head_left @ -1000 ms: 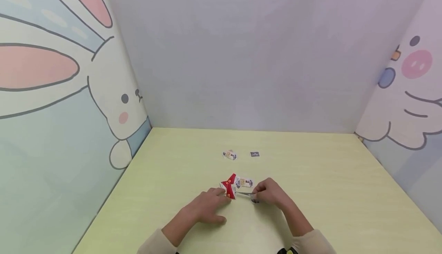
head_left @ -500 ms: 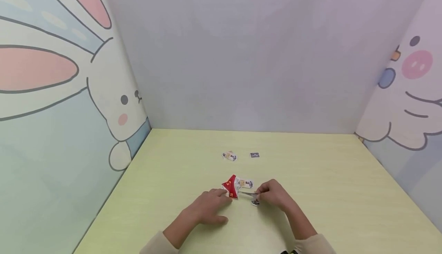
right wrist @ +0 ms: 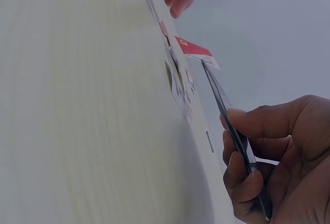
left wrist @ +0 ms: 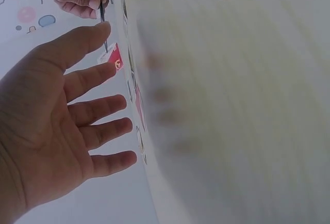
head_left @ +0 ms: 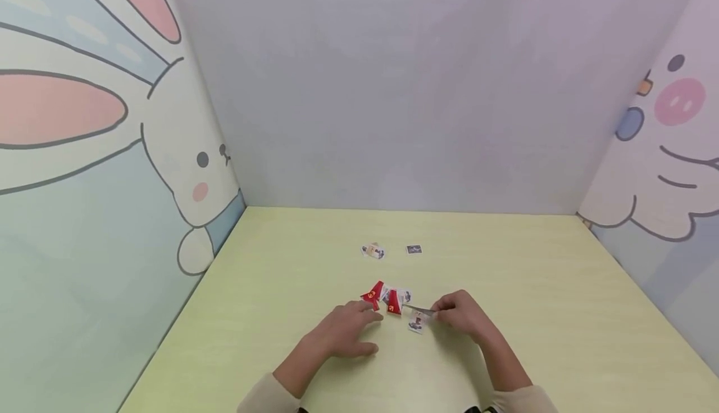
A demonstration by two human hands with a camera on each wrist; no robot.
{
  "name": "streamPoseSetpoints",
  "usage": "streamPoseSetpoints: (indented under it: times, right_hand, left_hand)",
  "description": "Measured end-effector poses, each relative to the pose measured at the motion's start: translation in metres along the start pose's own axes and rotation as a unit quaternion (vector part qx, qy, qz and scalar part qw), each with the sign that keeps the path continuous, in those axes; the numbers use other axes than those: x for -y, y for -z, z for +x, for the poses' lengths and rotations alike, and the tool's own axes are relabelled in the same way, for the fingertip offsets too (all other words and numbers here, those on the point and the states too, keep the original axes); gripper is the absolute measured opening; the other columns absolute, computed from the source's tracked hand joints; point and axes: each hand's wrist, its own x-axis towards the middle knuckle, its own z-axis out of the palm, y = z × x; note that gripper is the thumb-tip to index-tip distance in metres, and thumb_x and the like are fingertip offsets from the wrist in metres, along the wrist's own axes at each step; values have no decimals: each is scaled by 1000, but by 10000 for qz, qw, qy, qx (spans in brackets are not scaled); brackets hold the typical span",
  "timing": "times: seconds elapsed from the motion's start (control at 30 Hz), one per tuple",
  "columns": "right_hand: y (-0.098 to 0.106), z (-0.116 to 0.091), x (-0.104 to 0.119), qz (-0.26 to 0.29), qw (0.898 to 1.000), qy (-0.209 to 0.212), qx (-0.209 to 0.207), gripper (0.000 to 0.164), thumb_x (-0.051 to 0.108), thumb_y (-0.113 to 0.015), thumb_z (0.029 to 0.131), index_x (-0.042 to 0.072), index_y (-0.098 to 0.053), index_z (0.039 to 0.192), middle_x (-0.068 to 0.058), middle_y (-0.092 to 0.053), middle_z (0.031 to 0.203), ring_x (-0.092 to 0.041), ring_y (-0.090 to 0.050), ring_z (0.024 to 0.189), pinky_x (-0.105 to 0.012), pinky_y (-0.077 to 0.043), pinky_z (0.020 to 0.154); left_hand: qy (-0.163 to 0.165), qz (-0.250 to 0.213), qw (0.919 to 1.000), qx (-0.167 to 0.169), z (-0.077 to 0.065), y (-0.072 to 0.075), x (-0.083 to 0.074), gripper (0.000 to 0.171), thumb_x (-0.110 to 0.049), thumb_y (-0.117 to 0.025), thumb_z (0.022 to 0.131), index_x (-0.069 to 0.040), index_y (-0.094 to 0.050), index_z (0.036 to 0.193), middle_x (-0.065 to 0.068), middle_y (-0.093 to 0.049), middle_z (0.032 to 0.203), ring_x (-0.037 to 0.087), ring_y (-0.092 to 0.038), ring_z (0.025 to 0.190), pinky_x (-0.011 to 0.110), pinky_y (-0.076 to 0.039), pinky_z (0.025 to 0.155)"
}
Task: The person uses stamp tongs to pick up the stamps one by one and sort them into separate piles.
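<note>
My right hand [head_left: 462, 314] pinches metal tweezers [right wrist: 224, 102] between thumb and fingers. Their tips hold the edge of a small red and white stamp-like paper [right wrist: 193, 47] with a yellow emblem, raised above the table in the right wrist view. My left hand [head_left: 345, 330] hovers low with fingers spread, holding nothing; its fingertips are near another red paper [head_left: 373, 294]. Partly behind the raised piece lies a white paper with a purplish print [head_left: 407, 296]. One more printed paper [head_left: 416, 322] lies just left of my right hand.
Farther back on the pale yellow table [head_left: 505, 263] lie a small overlapping cluster of printed papers [head_left: 373, 251] and a single dark one [head_left: 414, 249]. A grey back wall [head_left: 393, 88] and cartoon-painted side panels [head_left: 185, 176] enclose the table.
The tweezers have drawn one red paper rightward, away from the other red one and over the white papers. My right hand has shifted right; the left hand has moved slightly right.
</note>
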Motion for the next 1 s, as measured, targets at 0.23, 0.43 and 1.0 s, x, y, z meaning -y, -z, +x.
streamPoseSetpoints:
  times: [0.23, 0.43, 1.0]
  right_hand:
    - [9, -3, -6, 11, 10000, -76, -37, 7, -6, -63, 75, -3, -68, 79, -3, -53, 64, -16, -43, 57, -28, -35, 50]
    - [17, -4, -15, 35, 10000, 34, -48, 7, -4, -64, 75, -3, -69, 80, -3, -53, 62, -15, -42, 56, -27, -35, 49]
    - [34, -5, -29, 23, 9994, -202, -276, 9, -5, -63, 76, -5, -69, 82, -3, -57, 70, -17, -44, 61, -28, -37, 53]
  left_hand:
    - [54, -134, 9999, 23, 6, -2, -2, 47, -40, -70, 80, -19, -62, 120, -2, -55, 122, 16, -50, 113, 38, -44, 90]
    - [81, -133, 9999, 64, 11, -6, -4, 46, -41, -71, 79, -20, -62, 120, -3, -56, 121, 15, -50, 111, 36, -44, 90]
    - [103, -278, 9996, 16, 21, -3, -14, 46, -39, -71, 79, -19, -63, 119, -2, -55, 125, 16, -47, 117, 40, -42, 92]
